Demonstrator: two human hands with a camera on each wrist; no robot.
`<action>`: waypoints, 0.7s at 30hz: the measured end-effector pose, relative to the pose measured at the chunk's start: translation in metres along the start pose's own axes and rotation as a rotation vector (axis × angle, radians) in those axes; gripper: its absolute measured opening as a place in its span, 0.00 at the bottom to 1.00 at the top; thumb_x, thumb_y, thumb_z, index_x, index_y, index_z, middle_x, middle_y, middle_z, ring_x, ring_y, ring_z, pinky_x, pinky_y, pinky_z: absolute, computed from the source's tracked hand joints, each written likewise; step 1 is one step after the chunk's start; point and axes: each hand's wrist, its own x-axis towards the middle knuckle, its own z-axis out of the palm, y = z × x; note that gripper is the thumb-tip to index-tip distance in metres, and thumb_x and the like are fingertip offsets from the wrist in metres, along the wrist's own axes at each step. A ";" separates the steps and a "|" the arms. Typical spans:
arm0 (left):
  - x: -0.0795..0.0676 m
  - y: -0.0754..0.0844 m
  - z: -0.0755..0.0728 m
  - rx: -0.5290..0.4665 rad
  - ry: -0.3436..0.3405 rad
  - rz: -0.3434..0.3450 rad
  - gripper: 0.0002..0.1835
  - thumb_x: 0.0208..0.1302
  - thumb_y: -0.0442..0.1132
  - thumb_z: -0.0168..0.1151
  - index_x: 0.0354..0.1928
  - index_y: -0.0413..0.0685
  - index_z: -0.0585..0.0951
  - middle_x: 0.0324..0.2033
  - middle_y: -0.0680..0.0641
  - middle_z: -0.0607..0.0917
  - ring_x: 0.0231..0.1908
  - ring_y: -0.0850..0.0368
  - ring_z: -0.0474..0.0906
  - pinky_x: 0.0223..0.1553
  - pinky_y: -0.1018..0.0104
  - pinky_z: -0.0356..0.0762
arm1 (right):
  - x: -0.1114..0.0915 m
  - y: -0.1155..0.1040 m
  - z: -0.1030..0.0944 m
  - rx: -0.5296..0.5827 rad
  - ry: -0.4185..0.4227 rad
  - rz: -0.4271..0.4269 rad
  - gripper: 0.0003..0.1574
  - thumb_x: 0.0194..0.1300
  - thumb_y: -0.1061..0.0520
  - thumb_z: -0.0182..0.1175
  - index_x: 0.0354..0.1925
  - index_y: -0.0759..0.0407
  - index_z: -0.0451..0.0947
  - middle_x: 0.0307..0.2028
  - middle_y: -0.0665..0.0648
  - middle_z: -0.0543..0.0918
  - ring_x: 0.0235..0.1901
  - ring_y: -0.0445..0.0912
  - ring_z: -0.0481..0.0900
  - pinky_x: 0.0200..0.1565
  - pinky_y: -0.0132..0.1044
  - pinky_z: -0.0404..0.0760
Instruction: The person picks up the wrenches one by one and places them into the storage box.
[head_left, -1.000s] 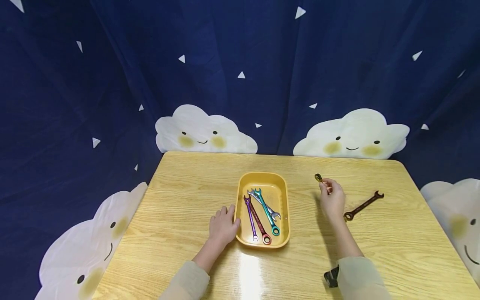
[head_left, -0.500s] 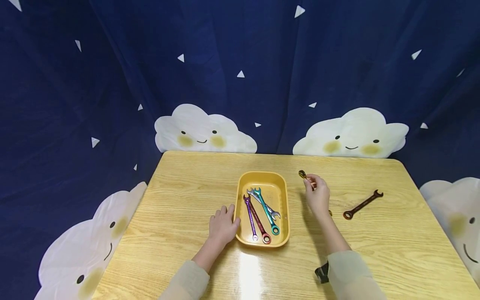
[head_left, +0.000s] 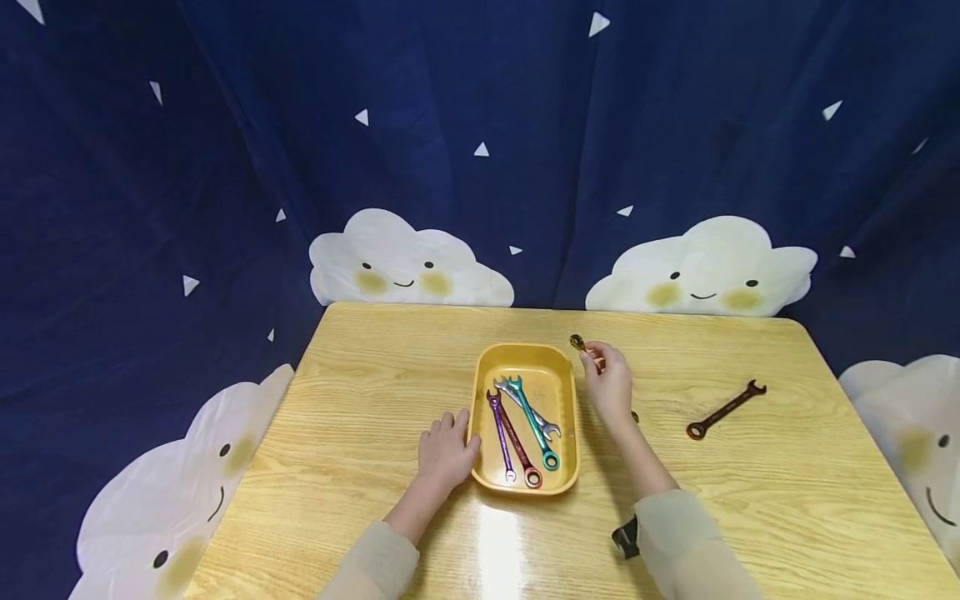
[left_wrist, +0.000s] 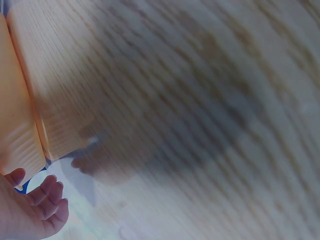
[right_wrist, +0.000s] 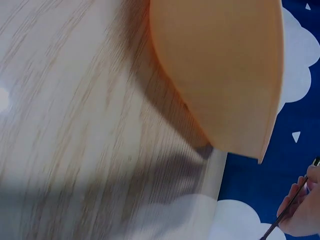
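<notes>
My left hand (head_left: 444, 454) rests at the left rim of a yellow plastic tray (head_left: 576, 467). Its fingers are loosely extended and its thumb lies at the rim; the left wrist view shows this hand (left_wrist: 37, 210) beside the tray wall (left_wrist: 15, 110). Off the tray's far right corner, my right hand (head_left: 609, 387) pinches a gold combination wrench (head_left: 577, 342), its ring end sticking out past the fingertips and its middle hidden by the hand. Inside the tray lie a purple wrench (head_left: 502, 437), a red wrench (head_left: 517, 442), a teal wrench (head_left: 534, 425) and a silver wrench (head_left: 551, 431).
A dark red-brown wrench (head_left: 726, 411) lies on the wooden table (head_left: 795, 483) to the right of my right hand. Behind the table's far edge hangs a navy curtain (head_left: 540, 125) with white clouds.
My right hand has moved left with the gold wrench, from near the dark wrench to beside the tray's far right corner. My left hand and the tray have stayed in place.
</notes>
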 end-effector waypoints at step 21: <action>0.001 -0.001 0.001 0.001 0.000 0.003 0.25 0.61 0.51 0.46 0.59 0.50 0.67 0.48 0.40 0.73 0.45 0.44 0.70 0.43 0.49 0.66 | 0.000 -0.032 0.034 0.012 -0.063 0.059 0.12 0.61 0.61 0.57 0.42 0.67 0.77 0.32 0.62 0.77 0.28 0.51 0.73 0.30 0.38 0.70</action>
